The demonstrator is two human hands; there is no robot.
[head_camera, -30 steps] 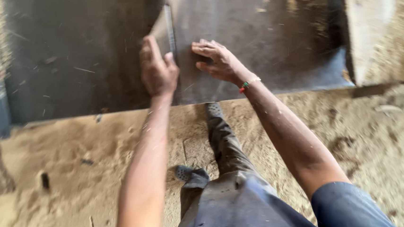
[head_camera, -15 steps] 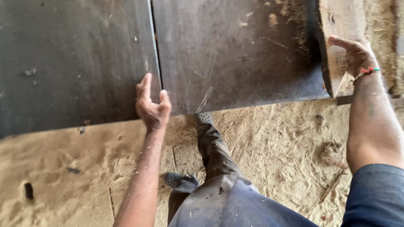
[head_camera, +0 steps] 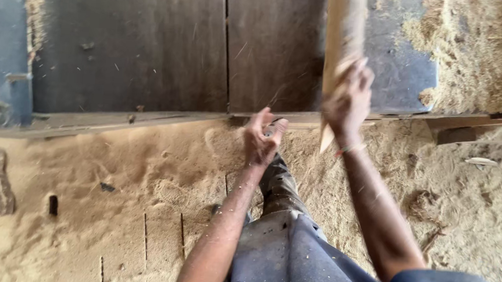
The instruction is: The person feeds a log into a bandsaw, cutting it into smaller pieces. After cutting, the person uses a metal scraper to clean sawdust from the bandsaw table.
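Note:
My right hand (head_camera: pixel 349 101) grips a pale wooden plank (head_camera: pixel 341 41) near its lower end; the plank runs up over the dark metal saw table (head_camera: pixel 151 51) and looks blurred by motion. My left hand (head_camera: pixel 261 139) hangs just below the table's front edge, fingers loosely curled and holding nothing. A narrow slot (head_camera: pixel 226 45) runs up the middle of the table, to the left of the plank.
Sawdust (head_camera: pixel 142 174) covers the floor below the table and piles up at the table's right end (head_camera: pixel 464 44). My leg in dark trousers (head_camera: pixel 282 202) stands under the hands. A blue metal frame part (head_camera: pixel 5 41) is at the left. Wood scraps (head_camera: pixel 475 130) lie at the right.
My right hand has come in from the far right with the plank in its grip. My left hand has dropped off the table edge. The view has shifted right.

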